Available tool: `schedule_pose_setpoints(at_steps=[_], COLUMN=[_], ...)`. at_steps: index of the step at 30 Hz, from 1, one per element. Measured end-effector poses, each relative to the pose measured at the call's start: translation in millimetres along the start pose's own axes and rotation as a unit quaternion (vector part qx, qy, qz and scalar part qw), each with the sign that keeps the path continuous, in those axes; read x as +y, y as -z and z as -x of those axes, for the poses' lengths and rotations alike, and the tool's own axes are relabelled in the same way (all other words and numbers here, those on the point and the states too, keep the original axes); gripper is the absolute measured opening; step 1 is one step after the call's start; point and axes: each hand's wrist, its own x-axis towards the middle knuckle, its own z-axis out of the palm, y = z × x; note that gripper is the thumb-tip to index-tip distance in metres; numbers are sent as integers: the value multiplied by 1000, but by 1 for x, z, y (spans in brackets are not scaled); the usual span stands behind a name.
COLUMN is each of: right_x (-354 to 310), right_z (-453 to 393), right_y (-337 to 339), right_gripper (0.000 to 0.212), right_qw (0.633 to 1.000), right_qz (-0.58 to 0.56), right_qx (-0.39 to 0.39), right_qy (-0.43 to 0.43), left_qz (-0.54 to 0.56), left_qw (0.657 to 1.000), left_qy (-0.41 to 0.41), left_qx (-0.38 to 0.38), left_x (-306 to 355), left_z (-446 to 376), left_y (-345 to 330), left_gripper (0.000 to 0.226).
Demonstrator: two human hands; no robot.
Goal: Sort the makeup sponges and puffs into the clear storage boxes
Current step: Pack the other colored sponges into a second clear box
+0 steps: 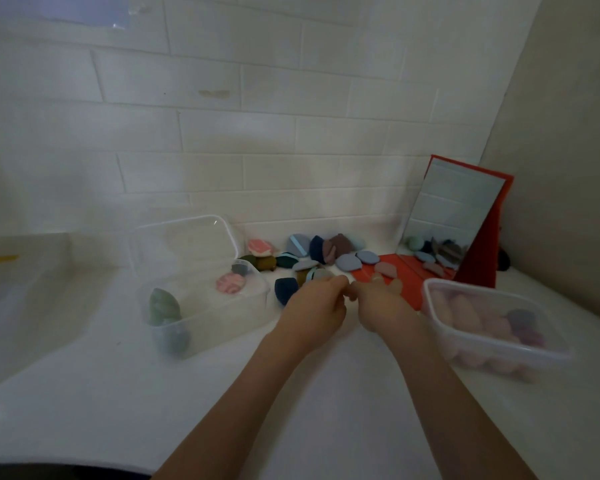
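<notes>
Both hands reach into the loose puffs point(326, 254) on the white tabletop point(326, 393). The left hand point(317, 308) curls its fingers around a pale grey-blue puff point(317, 274); the right hand point(381, 303) spreads relaxed fingers over soft, flat pink puffs point(386, 270). Two clear plastic boxes point(205, 299) flank them.

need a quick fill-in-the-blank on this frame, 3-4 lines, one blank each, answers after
1. The folding mirror standing in the corner has a ____ frame.
2. The clear plastic box with the hinged lid sits on the person's ____ side.
3. The clear plastic box near the mirror holds mostly ____ sponges.
4. The loose pile of coloured puffs lies between the two boxes, against the white ____ wall.

Answers: red; left; pink; tiled
</notes>
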Motion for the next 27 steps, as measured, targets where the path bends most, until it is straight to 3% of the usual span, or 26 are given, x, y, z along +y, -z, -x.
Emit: schedule_pose_setpoints(at_steps=[3, 6, 8, 11, 15, 19, 21, 25, 27], right_x=[7, 6, 3, -6, -12, -10, -6, 1, 2], right_z=[-5, -11, -15, -32, -71, -119, -144, -180, -187], right_y=[14, 23, 25, 20, 11, 7, 3, -7, -12], right_gripper=[40, 27, 19, 11, 21, 41, 48, 49, 45], right_qw=[996, 956, 915, 868, 867, 901, 924, 955, 963], right_qz=[-62, -257, -362, -452, -429, -376, -336, -264, -234], right_qx=[57, 135, 173, 203, 253, 215, 185, 137, 128], right_qy=[12, 50, 47, 21, 9, -1, -9, -17, -28], left_qz=[202, 427, 511, 465, 412, 429, 398, 391, 378], left_qw=[974, 884, 834, 846, 859, 843, 851, 859, 867], left_qy=[98, 181, 205, 244, 247, 222, 230, 224, 220], left_qx=[-15, -68, -44, 90, 178, 237, 253, 242, 238], left_x=[8, 15, 15, 1, -18, -25, -38, -50, -50], left_z=[-1, -8, -17, -31, -54, -75, -82, -88, -88], left_y=[-5, -7, -9, -16, -29, -42, -54, -68, -69], left_gripper=[12, 17, 19, 23, 37, 39, 48, 65, 58])
